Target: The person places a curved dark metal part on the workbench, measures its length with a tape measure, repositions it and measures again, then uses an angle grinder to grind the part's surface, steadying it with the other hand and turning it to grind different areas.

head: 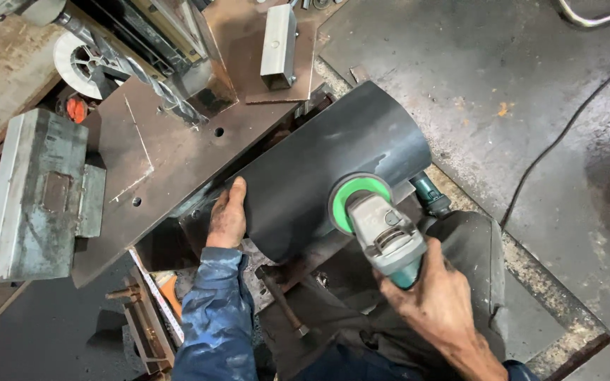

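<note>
- A worker's right hand (pixel 438 288) wraps closed around the body of a green-and-grey angle grinder (pixel 384 236), its green-guarded disc resting on a curved dark steel sheet (pixel 319 176).
- The left hand (pixel 227 217), grimy, in a blue sleeve (pixel 217 317), lies flat with fingers together on the sheet's near-left edge.
- The sheet lies across a rusty brown steel plate (pixel 157 183) on the workbench.
- A grey metal box (pixel 33 190) sits at left; a black cable (pixel 559 141) trails over the concrete floor (pixel 517 70).
</note>
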